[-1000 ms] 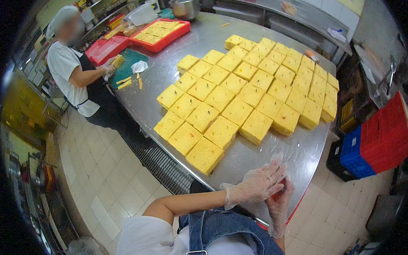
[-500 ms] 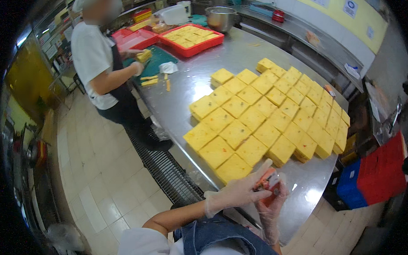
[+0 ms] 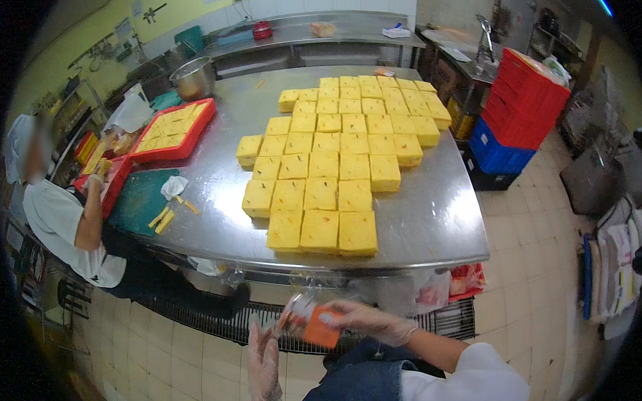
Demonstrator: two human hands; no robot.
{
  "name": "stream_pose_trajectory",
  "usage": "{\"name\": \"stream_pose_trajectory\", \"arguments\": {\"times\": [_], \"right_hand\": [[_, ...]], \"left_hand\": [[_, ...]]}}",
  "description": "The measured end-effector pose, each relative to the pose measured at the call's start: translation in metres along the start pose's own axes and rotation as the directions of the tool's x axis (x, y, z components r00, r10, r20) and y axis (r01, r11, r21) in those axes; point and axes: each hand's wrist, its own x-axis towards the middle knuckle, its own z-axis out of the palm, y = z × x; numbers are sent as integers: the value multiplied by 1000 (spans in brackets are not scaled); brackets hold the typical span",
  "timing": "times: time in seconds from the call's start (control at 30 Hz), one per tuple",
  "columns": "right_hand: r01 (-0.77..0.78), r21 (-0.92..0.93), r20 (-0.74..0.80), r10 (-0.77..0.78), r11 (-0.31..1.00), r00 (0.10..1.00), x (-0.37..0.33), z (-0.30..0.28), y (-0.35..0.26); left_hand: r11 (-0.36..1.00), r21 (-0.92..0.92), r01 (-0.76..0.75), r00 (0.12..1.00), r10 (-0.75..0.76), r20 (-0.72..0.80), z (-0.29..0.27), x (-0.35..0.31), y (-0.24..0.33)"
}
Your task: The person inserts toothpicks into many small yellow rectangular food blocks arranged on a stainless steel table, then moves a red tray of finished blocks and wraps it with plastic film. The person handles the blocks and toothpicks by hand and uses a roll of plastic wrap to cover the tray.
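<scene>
Both my hands are in clear gloves in front of the near table edge. My right hand (image 3: 363,319) grips a small orange packet (image 3: 322,329); its far end, see-through and dark, is smeared by motion. My left hand (image 3: 264,361) stands upright beside that end with its fingers stretched out, holding nothing that I can see. Whether it touches the packet, I cannot tell. Beyond my hands, many square-cut yellow cake blocks (image 3: 320,231) sit in close rows on the steel table (image 3: 419,232), dark flecks on their tops.
A co-worker (image 3: 73,213) at the left holds a yellow piece by a red tray (image 3: 116,186). Nearby are a green cutting board (image 3: 141,201), a white cloth (image 3: 173,188) and another red tray (image 3: 196,136) of yellow blocks. Stacked crates (image 3: 511,108) stand right. A floor grate (image 3: 210,327) runs below.
My view has swung to the right, so the table looks squarer on. Both hands were together on the packet near the blocks; now the right holds it and the left is apart, fingers extended.
</scene>
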Motion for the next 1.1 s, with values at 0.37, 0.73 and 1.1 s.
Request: {"name": "stream_pose_trajectory", "arguments": {"times": [0.37, 0.73, 1.1], "right_hand": [[638, 143, -662, -406, 757, 630, -132, -208, 9], [595, 36, -720, -392, 803, 572, -283, -349, 3], [626, 96, -878, -231, 774, 420, -485, -376, 102]], "left_hand": [[900, 435, 6, 990, -68, 127, 60, -30, -52], [811, 569, -134, 956, -44, 289, 261, -89, -105], [198, 933, -302, 758, -543, 360, 220, -96, -466]]}}
